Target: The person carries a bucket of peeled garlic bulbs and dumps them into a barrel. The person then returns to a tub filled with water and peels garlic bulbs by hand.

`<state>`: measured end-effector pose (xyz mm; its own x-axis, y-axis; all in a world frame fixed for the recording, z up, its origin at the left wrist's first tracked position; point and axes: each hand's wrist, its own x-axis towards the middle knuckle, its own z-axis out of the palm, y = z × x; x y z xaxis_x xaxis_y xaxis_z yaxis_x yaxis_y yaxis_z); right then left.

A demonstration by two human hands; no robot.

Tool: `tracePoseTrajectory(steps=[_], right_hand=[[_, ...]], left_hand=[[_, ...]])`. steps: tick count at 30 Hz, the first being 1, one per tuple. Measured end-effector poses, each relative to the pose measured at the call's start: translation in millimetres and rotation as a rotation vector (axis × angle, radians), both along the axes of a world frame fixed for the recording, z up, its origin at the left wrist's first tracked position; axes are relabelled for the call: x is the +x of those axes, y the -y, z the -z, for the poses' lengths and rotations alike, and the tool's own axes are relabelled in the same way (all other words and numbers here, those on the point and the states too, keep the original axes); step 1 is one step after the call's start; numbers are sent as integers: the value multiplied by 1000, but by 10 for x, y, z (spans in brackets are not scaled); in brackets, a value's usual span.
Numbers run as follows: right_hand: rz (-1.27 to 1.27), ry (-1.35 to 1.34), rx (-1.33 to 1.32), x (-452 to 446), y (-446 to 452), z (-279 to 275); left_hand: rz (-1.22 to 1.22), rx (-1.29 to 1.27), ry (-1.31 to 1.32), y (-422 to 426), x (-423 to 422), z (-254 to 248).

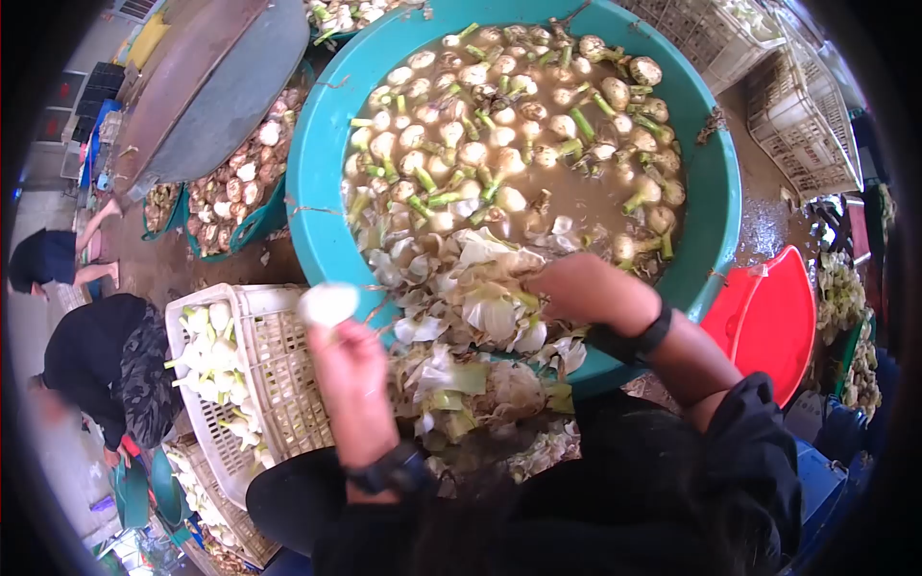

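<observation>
My left hand (351, 379) is closed around a white, peeled garlic bulb (328, 304), held up near the crate's corner and slightly blurred. Over the near rim of the big teal tub (322, 192), my right hand (574, 288) reaches into a heap of papery garlic skins (490, 288); its fingertips are hidden there. Beyond the heap, many garlic bulbs with short green stems (509, 163) float in muddy brown water. More skins (480, 389) spill over the tub's edge towards my lap.
Left of me stands a white plastic crate (288, 370) of peeled garlic bulbs (213, 355). A bent-over person (96, 365) is farther left. Teal baskets of bulbs (235, 197) sit behind. At right are a red basin (768, 322) and stacked white crates (802, 115).
</observation>
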<state>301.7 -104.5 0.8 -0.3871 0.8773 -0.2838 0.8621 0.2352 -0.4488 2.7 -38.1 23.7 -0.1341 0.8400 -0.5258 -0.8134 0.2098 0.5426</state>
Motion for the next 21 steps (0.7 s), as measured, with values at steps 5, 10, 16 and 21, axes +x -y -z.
tracePoseTrajectory(steps=[5, 10, 16, 21], right_hand=[[499, -145, 390, 122, -451, 198], [198, 385, -118, 261, -864, 1014], [218, -164, 248, 377, -507, 756], [449, -567, 87, -539, -106, -368]], left_hand=[[-642, 107, -11, 206, -1162, -755], [-157, 375, -197, 286, -809, -444], [517, 429, -1225, 39, 815, 233], [814, 295, -1038, 81, 1193, 181]])
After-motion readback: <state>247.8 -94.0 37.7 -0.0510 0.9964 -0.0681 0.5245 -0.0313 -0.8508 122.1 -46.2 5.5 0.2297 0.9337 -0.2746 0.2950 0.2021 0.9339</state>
